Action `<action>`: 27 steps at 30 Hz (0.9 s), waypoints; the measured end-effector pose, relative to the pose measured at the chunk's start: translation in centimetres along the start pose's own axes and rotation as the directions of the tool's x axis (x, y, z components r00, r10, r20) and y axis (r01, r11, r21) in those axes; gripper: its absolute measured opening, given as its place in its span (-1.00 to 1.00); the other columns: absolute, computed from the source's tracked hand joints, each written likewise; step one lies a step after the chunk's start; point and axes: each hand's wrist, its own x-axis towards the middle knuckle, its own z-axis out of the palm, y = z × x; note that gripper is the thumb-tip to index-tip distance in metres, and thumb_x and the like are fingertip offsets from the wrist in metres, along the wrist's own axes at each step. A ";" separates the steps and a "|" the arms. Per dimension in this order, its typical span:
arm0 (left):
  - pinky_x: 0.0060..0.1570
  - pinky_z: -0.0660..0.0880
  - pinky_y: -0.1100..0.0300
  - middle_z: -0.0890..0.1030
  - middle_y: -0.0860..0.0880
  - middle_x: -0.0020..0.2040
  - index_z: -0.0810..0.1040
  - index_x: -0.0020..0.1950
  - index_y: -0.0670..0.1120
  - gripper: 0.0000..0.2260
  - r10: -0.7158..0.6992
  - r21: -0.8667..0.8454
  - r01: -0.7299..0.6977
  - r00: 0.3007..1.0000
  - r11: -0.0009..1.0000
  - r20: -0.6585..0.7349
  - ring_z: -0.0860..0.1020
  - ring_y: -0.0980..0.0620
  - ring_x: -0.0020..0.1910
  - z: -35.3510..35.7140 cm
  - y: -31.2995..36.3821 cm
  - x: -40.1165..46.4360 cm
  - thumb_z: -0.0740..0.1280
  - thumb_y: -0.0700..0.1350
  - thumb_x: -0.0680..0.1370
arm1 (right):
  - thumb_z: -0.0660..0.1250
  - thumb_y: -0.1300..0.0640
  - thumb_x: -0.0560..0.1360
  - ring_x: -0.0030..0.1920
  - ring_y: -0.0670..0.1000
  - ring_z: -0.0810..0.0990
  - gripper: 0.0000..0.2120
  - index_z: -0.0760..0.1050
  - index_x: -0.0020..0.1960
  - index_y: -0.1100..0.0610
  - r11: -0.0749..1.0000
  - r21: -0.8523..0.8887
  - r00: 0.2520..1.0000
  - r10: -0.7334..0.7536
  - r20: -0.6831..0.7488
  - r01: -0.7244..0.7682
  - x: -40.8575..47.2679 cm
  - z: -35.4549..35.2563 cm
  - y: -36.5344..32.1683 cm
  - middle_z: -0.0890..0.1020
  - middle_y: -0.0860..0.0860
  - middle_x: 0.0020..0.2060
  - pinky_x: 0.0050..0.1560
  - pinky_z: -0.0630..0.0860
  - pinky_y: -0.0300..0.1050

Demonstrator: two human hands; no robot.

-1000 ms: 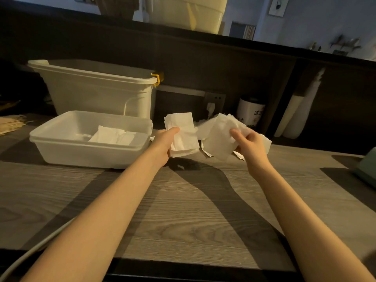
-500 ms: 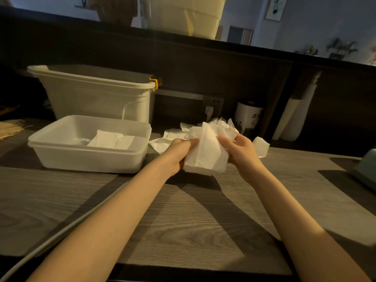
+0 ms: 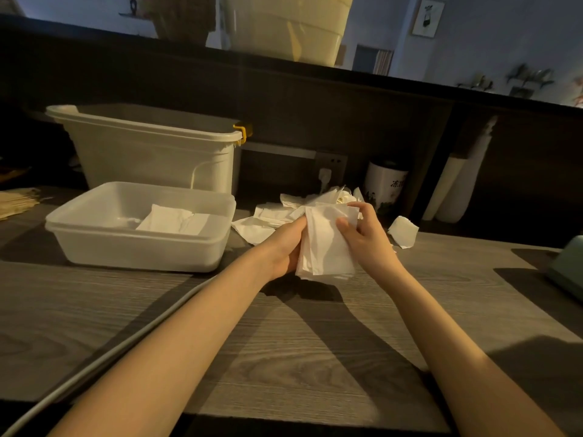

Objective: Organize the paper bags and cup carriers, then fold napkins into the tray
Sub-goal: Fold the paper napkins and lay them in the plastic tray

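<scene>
Both hands hold a small stack of white napkins point(image 3: 326, 250) upright above the wooden counter. My left hand point(image 3: 285, 244) grips its left edge, and my right hand point(image 3: 366, 238) pinches the right edge with thumb in front. Behind them lies a loose pile of napkins point(image 3: 284, 209), with one stray napkin point(image 3: 403, 231) to the right. The shallow white tray point(image 3: 138, 250) stands to the left and contains folded napkins point(image 3: 173, 220). Brown paper bags point(image 3: 17, 201) lie at the far left edge.
A tall white bin point(image 3: 151, 156) with a yellow latch stands behind the tray. A white canister point(image 3: 385, 184) and stacked white cups point(image 3: 454, 187) sit at the back wall. A pale green object point(image 3: 568, 269) is at the right edge. A cable point(image 3: 94, 364) crosses the counter's near left.
A second ago my hands held separate napkins apart. They came together, merged the napkins into one stack, and lowered it slightly toward the counter.
</scene>
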 end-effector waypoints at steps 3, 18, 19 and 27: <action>-0.11 0.55 0.07 0.61 -0.03 -0.02 0.45 0.24 0.02 -0.67 -0.016 -0.010 0.016 1.000 1.000 0.019 0.59 -0.02 -0.05 0.2 0.0 0.0 0.03 0.12 0.63 | 0.13 0.04 0.61 0.00 -0.01 0.52 -0.67 0.17 0.34 0.00 1.000 -0.019 0.999 0.024 -0.035 -0.025 0.1 0.0 0.0 0.43 -0.02 0.08 -0.14 0.52 -0.17; -0.08 0.56 0.04 0.59 -0.09 0.07 0.39 0.31 -0.01 -0.63 -0.044 0.076 0.051 0.994 0.996 -0.096 0.59 -0.07 0.00 0.2 -0.6 0.5 0.04 0.14 0.62 | 0.11 0.01 0.62 0.00 -0.03 0.50 -0.52 0.06 0.48 0.07 0.993 -0.036 0.992 0.111 0.053 -0.109 -0.6 1.2 -0.5 0.40 0.02 0.18 -0.16 0.50 -0.23; -0.05 0.56 0.02 0.59 -0.11 0.10 0.38 0.32 0.00 -0.63 -0.046 0.083 0.056 0.992 0.995 -0.117 0.59 -0.09 0.02 0.2 -0.7 0.7 0.05 0.14 0.62 | 0.13 0.00 0.61 0.02 -0.02 0.50 -0.51 0.07 0.48 0.07 0.993 -0.051 0.993 0.108 0.055 -0.106 -0.6 1.3 -0.5 0.41 0.04 0.21 -0.15 0.51 -0.21; -0.06 0.53 0.02 0.61 -0.09 0.01 0.46 0.20 -0.04 -0.78 -0.061 -0.017 0.060 0.994 0.998 -0.093 0.59 -0.06 -0.05 0.2 -0.7 0.5 0.14 -0.01 0.63 | 0.19 0.06 0.59 0.13 -0.01 0.46 -0.64 0.29 0.36 0.10 0.976 -0.217 0.999 -0.037 -0.021 0.032 -0.3 1.2 -0.3 0.44 0.06 0.25 -0.04 0.43 -0.24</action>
